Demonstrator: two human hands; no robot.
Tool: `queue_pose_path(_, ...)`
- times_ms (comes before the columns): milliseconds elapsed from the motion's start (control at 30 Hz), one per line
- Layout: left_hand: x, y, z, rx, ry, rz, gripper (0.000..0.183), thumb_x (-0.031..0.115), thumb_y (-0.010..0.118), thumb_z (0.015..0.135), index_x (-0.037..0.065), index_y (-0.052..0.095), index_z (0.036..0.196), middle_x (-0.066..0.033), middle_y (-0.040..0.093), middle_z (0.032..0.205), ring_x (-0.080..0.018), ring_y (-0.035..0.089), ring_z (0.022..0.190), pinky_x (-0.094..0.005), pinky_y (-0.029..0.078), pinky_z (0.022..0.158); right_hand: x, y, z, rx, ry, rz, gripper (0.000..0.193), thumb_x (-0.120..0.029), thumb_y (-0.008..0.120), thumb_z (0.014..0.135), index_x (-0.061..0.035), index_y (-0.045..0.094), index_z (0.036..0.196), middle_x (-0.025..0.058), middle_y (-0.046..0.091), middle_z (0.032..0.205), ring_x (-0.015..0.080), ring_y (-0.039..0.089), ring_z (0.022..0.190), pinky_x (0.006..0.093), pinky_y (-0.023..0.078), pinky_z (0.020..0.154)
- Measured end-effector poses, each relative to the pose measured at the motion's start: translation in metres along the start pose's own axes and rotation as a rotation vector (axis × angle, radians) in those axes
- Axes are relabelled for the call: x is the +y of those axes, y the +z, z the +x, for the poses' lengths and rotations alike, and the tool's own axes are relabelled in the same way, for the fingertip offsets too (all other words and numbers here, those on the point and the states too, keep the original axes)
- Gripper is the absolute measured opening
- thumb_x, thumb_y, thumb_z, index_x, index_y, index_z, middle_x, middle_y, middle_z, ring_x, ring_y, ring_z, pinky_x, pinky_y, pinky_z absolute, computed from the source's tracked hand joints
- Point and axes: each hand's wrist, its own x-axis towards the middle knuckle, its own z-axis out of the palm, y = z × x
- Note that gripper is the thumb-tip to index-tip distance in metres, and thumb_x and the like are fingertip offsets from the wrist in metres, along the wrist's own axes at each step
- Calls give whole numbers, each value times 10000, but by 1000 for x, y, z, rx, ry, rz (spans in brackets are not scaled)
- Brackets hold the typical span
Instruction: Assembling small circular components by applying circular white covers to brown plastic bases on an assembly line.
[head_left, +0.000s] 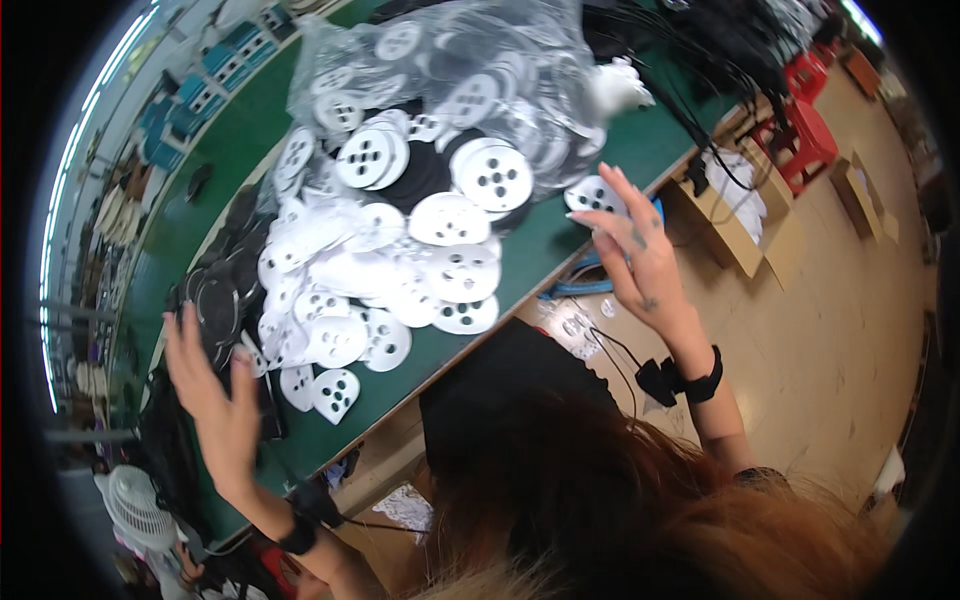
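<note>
A loose heap of flat white discs with black holes (345, 255) lies on the green table, some rounded and some with a pointed side. My left hand (215, 405) is open at the heap's left side, fingers spread, nearest to several black round pieces (217, 305). To the right, my right hand (640, 255) has its fingers apart beside a single white disc with holes (592, 194) near the table edge. Its fingertips overlap that disc in the picture; whether they touch it I cannot tell. Neither hand visibly grips anything.
Behind the heap lies a clear plastic bag (530, 50) holding more white discs. The green table's edge (400, 400) runs diagonally in front of me. Right of it stand an open cardboard box (735, 225) and a red stool (805, 145). A white fan (140, 505) is at lower left.
</note>
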Motion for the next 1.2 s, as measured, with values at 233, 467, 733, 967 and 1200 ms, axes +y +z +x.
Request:
queue_pose_path(233,33,15,-67,-398,132,-231,971,332,741,646,21,208,1396,-266,106,1447,-439,143,1324,-469,151,1081,-51,44,-11,-40,-1,66,348,-50,570,790,-139,601,1125,242,404,1318,395,440,1173,472,315,988)
queue_pose_path(467,28,41,-30,-317,173,-154,948,405,751,640,115,254,1393,-244,111,1454,-455,138,1321,-558,138,1053,-93,59,16,-328,-354,234,474,-121,656,706,-180,575,1170,240,351,1351,367,447,1151,423,374,969)
queue_pose_path(733,22,68,2,-187,307,-254,1076,563,752,552,123,247,1394,-223,152,1444,-447,134,1327,-598,115,1036,-92,86,87,-552,-672,74,547,-163,684,669,-216,560,1198,237,286,1393,374,350,1244,415,367,980)
queue_pose_path(967,27,86,16,-89,230,-322,1032,484,744,610,-12,244,1363,-225,205,1429,-428,190,1316,-553,162,1037,-99,120,114,-568,-713,-10,761,-144,708,649,-146,390,1341,289,201,1407,417,287,1288,446,438,867)
queue_pose_path(1200,19,109,24,1,190,-479,880,354,690,606,-61,330,1294,-247,358,1330,-387,337,1235,-482,239,999,-106,146,118,-547,-569,80,648,-194,640,766,-123,365,1348,296,287,1325,432,355,1214,467,460,821)
